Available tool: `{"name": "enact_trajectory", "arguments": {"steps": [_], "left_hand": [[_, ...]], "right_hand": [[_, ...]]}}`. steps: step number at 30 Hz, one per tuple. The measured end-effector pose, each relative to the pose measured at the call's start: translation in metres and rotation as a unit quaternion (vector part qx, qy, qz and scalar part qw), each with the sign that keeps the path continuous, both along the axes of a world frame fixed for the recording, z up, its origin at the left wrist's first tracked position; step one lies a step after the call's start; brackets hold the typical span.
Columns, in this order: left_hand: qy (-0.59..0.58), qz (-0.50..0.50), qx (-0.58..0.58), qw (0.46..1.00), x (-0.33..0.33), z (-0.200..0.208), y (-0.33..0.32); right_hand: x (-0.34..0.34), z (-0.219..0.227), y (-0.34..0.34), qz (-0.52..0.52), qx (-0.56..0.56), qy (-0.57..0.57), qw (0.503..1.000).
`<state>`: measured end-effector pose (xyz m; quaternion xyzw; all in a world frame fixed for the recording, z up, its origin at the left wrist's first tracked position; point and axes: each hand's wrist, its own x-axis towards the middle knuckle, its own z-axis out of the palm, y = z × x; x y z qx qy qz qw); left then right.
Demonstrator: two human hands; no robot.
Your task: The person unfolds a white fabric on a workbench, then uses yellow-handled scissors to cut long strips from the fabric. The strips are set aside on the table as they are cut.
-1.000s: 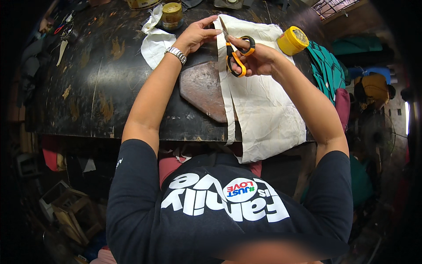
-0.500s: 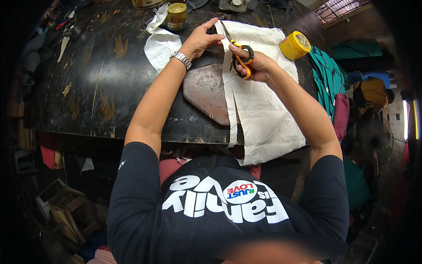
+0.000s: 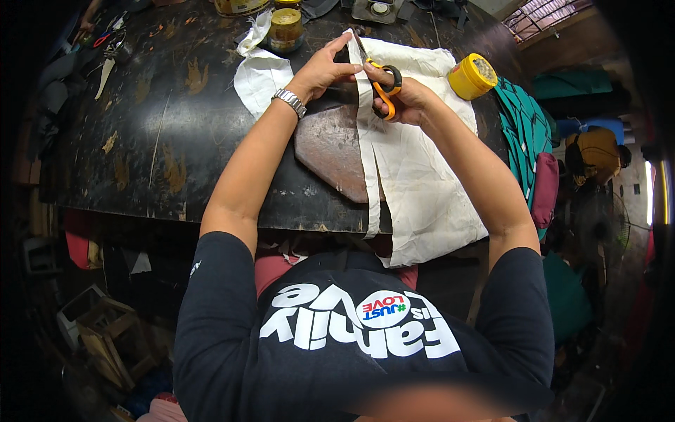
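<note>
A cream cloth [image 3: 429, 169] lies across the right part of the table, its near end hanging over the front edge. A narrow strip [image 3: 373, 190] along its left side is partly cut free, joined toward the far end. My left hand [image 3: 329, 69] is closed on the cloth's far left edge, thumb and fingers pinching it. My right hand [image 3: 409, 102] grips orange-and-black scissors [image 3: 384, 90], fingers in the handle loops. The blades point away from me along the strip, beside my left fingers. Under the cloth's left side sits a flat brown slab [image 3: 330, 148] with angled corners.
A yellow tub [image 3: 472, 76] weighs on the cloth's far right. White scrap cloth [image 3: 260, 77] and a yellow-lidded jar [image 3: 285, 32] stand beyond my left wrist. Folded green fabric [image 3: 524, 126] hangs at the right edge of the dark table [image 3: 140, 155]. Small tools [image 3: 109, 53] lie far left.
My right hand and the scissors have shifted slightly left, with the handle loops at a different angle. My left hand has moved slightly right, still pinching the cloth edge.
</note>
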<state>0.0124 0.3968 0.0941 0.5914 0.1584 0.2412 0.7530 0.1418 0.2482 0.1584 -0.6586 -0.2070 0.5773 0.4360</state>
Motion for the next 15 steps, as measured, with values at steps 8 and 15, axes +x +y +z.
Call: {"name": "enact_trajectory", "arguments": {"steps": [8,15], "left_hand": [[-0.006,0.017,0.069,0.997,-0.004,0.001,-0.010],[0.009,0.030,0.084,0.996,-0.011,0.006,-0.014]], "right_hand": [[-0.001,-0.001,0.000,0.009,-0.006,0.008,1.000],[-0.004,-0.006,0.004,0.017,0.008,-0.001,1.000]]}}
